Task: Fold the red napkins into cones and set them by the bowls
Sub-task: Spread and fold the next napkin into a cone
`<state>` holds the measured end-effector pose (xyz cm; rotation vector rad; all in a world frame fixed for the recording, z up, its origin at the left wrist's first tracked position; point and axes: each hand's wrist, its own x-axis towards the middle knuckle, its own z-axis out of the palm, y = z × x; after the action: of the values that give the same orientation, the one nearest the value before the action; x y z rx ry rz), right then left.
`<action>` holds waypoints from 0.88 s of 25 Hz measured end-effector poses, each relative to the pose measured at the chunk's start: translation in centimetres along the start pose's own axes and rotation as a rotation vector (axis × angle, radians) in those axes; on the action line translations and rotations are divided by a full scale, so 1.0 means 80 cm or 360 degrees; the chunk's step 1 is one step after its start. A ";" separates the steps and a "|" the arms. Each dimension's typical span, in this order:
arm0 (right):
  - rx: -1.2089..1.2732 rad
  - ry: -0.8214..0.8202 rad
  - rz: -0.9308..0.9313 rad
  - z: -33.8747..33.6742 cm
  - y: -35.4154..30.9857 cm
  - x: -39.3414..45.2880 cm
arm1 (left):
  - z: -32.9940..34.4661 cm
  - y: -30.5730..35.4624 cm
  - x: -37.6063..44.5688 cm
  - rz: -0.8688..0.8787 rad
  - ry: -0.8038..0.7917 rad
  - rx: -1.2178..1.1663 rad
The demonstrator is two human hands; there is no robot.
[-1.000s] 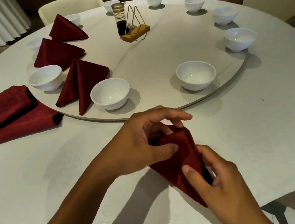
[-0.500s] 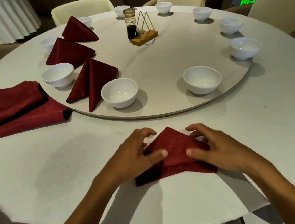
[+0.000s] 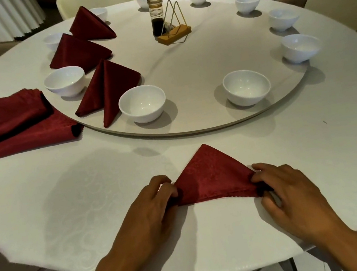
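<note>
A red napkin [image 3: 212,177], folded into a triangle with its tip pointing away from me, lies on the white tablecloth near the front edge. My left hand [image 3: 154,208] pinches its left corner and my right hand [image 3: 286,190] pinches its right corner. Three folded napkin cones stand on the round turntable [image 3: 196,66] at the left: the nearest cone [image 3: 108,88], the middle cone [image 3: 78,51] and the far cone [image 3: 90,24], each beside a white bowl. Two nearer bowls, one [image 3: 142,103] and the other [image 3: 247,87], sit at the turntable's front.
A stack of unfolded red napkins [image 3: 5,124] lies at the left on the tablecloth. Several more white bowls ring the turntable, such as one bowl [image 3: 301,47] at the right. A sauce bottle [image 3: 157,16] and a wire holder [image 3: 175,30] stand at the centre. Cream chairs surround the table.
The napkin was turned from a slanted hold to lie flat as a triangle. My hands slid outward from its middle to its two lower corners.
</note>
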<state>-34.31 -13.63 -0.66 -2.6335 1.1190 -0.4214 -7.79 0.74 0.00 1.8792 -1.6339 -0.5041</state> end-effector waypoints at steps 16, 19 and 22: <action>-0.0368 -0.0220 0.0445 0.053 -0.050 0.026 | 0.075 0.006 0.071 0.0325 -0.0112 0.0540; -0.0513 -0.0177 0.0558 0.036 -0.039 0.015 | 0.072 0.008 0.078 0.0331 -0.0078 0.0676; -0.0349 -0.0127 0.0274 0.043 -0.085 0.051 | 0.068 0.009 0.077 0.0334 -0.0226 0.0698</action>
<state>-25.91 -11.59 -0.92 -2.6781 1.4240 -0.1655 -10.73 -6.34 -3.03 1.9725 -2.1456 -0.2036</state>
